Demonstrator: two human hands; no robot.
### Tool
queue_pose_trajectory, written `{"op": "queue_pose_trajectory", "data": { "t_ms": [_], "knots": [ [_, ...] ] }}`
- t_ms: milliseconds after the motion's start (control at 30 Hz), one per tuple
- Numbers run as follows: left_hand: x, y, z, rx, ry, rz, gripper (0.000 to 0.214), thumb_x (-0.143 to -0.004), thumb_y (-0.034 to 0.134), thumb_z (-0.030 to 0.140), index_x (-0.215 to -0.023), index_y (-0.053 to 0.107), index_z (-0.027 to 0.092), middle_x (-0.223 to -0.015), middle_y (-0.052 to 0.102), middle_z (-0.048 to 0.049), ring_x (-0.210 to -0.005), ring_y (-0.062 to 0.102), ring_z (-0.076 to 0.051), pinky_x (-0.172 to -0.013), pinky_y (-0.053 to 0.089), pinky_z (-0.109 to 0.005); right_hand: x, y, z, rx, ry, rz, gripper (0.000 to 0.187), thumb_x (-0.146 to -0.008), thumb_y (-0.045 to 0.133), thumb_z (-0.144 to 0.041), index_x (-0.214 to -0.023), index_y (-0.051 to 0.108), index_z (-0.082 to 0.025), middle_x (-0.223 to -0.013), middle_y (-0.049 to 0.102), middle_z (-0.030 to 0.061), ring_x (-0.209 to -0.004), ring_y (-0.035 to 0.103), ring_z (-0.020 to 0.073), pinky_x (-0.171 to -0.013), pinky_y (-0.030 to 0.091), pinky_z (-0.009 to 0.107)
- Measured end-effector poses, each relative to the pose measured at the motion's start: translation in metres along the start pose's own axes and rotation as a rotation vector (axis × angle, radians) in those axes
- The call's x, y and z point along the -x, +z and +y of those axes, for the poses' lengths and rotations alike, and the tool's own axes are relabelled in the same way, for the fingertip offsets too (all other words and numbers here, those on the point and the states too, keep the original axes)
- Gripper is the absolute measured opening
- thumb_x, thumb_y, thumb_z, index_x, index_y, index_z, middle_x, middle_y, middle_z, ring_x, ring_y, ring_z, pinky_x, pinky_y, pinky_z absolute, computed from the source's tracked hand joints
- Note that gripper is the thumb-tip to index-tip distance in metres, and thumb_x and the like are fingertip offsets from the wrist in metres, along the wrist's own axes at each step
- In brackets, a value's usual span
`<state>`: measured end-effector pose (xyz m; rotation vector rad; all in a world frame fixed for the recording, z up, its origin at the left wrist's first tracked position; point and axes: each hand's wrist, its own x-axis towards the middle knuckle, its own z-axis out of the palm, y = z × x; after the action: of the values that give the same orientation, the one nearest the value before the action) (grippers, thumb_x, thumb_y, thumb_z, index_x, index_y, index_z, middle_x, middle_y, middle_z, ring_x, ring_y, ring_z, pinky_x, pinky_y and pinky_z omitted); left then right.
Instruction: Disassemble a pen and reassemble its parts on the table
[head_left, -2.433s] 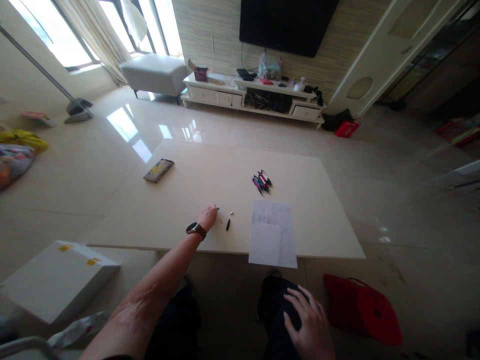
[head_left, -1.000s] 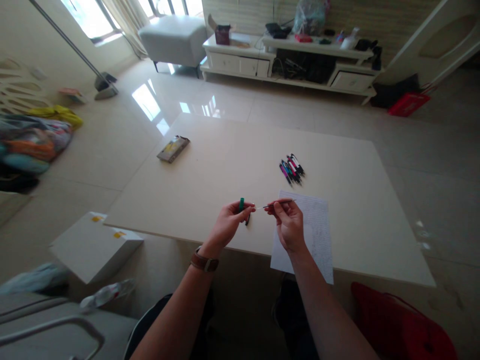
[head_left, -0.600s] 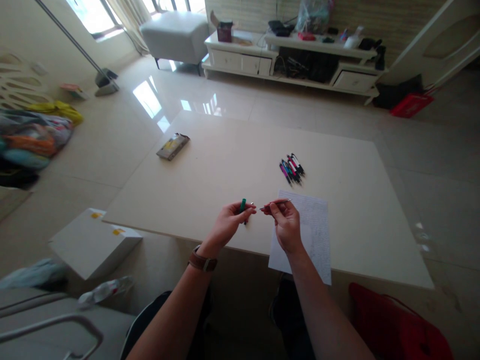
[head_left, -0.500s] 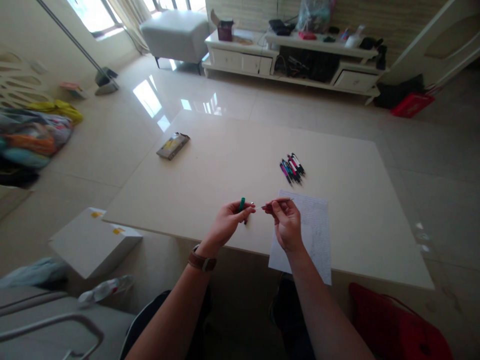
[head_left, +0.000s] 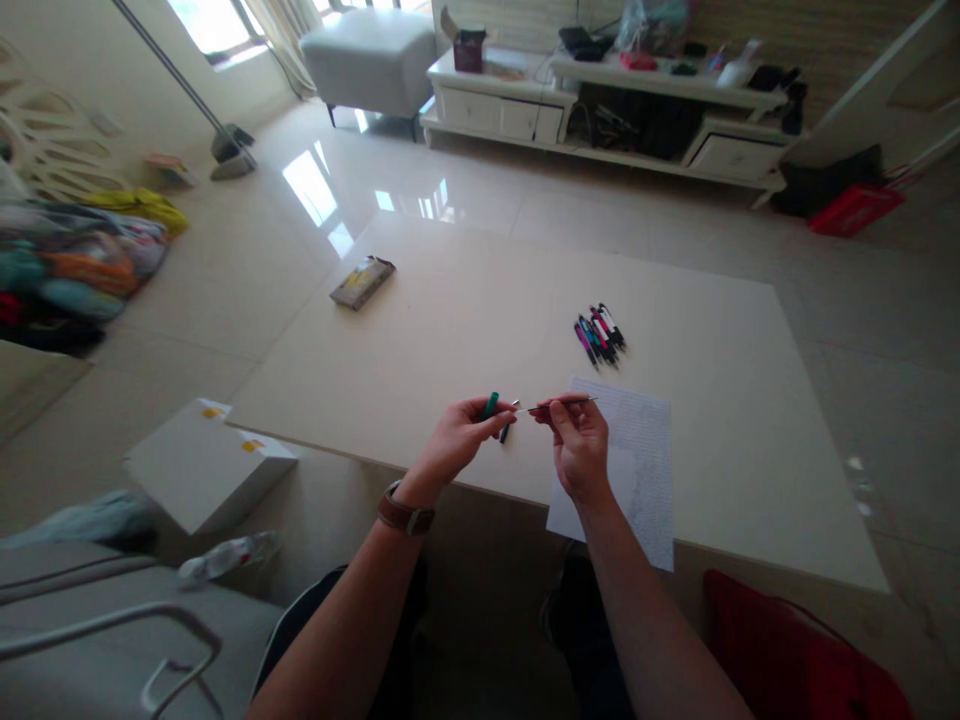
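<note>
My left hand is closed on a green pen barrel, which points up between the fingers. My right hand pinches a thin dark pen refill, held nearly level above the table. One end of the refill points at the left fingertips, and a thin pale piece bridges the small gap; what it is I cannot make out. Just beyond my left fingertips a black pen part shows, partly hidden by the hand. Under my right hand lies a printed sheet of paper, reaching past the table's near edge.
Several pens lie in a row on the white table, beyond the paper. A flat grey and yellow box rests at the far left. On the floor are a white box and a red bag.
The whole view has shifted slightly, so the table and its items appear further right. Both hands keep their grips, and the green barrel leans more to the right.
</note>
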<state>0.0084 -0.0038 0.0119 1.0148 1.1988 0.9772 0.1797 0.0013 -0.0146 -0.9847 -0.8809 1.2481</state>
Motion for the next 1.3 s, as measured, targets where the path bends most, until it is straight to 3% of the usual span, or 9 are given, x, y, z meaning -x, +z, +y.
{"op": "queue_pose_trajectory", "data": {
  "t_ms": [200, 400, 533, 700, 867, 1133, 1300],
  "knots": [
    [0.000, -0.003, -0.001, -0.037, 0.022, -0.004, 0.026, -0.080, 0.077, 0.037, -0.093, 0.078, 0.015, -0.083, 0.074, -0.0044, -0.071, 0.057, -0.011, -0.069, 0.046, -0.025, 0.002, 0.007, 0.003, -0.007, 0.038, -0.016, 0.019, -0.082, 0.079, -0.036, -0.089, 0.067, -0.023, -0.080, 0.075, -0.0023, -0.073, 0.073, 0.0141, -0.073, 0.059, 0.030],
    [0.001, -0.006, -0.004, -0.055, 0.081, -0.043, 0.034, -0.081, 0.076, 0.042, -0.102, 0.074, 0.015, -0.094, 0.075, -0.0063, -0.080, 0.063, -0.014, -0.073, 0.051, -0.026, 0.001, 0.018, 0.005, -0.214, 0.249, 0.063, 0.027, -0.072, 0.087, -0.035, -0.082, 0.065, -0.022, -0.075, 0.074, -0.0036, -0.070, 0.071, 0.0114, -0.069, 0.058, 0.024],
    [0.001, -0.009, -0.006, -0.105, 0.091, -0.046, 0.036, -0.086, 0.071, 0.040, -0.112, 0.065, 0.017, -0.095, 0.072, -0.0050, -0.080, 0.064, -0.013, -0.075, 0.051, -0.026, -0.001, 0.018, 0.006, -0.292, 0.311, 0.114, 0.029, -0.069, 0.088, -0.033, -0.083, 0.065, -0.022, -0.075, 0.074, -0.0035, -0.071, 0.072, 0.0110, -0.069, 0.058, 0.022],
    [0.003, -0.013, -0.008, -0.252, 0.163, 0.017, 0.016, -0.096, 0.055, 0.036, -0.097, 0.054, 0.020, -0.093, 0.069, -0.0019, -0.074, 0.061, -0.011, -0.073, 0.047, -0.026, -0.005, 0.012, 0.007, -0.247, 0.275, 0.152, 0.026, -0.073, 0.085, -0.033, -0.085, 0.065, -0.022, -0.077, 0.075, -0.0034, -0.071, 0.072, 0.0113, -0.070, 0.058, 0.024],
    [0.003, -0.014, -0.007, -0.484, 0.194, 0.019, 0.015, -0.096, 0.055, 0.035, -0.093, 0.059, 0.021, -0.074, 0.061, 0.0034, -0.067, 0.052, -0.011, -0.065, 0.039, -0.023, -0.007, 0.012, 0.006, -0.204, 0.211, 0.151, 0.027, -0.074, 0.085, -0.035, -0.085, 0.064, -0.022, -0.077, 0.074, -0.0030, -0.071, 0.071, 0.0114, -0.071, 0.058, 0.025],
    [0.004, -0.013, -0.001, -0.526, 0.218, -0.007, 0.015, -0.095, 0.057, 0.032, -0.094, 0.065, 0.019, -0.080, 0.067, 0.0018, -0.067, 0.052, -0.010, -0.065, 0.040, -0.022, -0.007, 0.013, 0.009, -0.117, 0.163, 0.146, 0.028, -0.073, 0.085, -0.037, -0.084, 0.065, -0.021, -0.075, 0.073, -0.0025, -0.070, 0.071, 0.0124, -0.070, 0.058, 0.027],
    [0.004, -0.010, -0.003, -0.537, 0.232, -0.019, 0.016, -0.093, 0.059, 0.031, -0.094, 0.069, 0.019, -0.081, 0.070, 0.0008, -0.069, 0.054, -0.010, -0.067, 0.042, -0.022, -0.003, 0.015, 0.011, 0.085, 0.087, 0.069, 0.026, -0.077, 0.081, -0.041, -0.085, 0.067, -0.021, -0.075, 0.073, -0.0005, -0.070, 0.071, 0.0150, -0.073, 0.058, 0.032]
  ]
}}
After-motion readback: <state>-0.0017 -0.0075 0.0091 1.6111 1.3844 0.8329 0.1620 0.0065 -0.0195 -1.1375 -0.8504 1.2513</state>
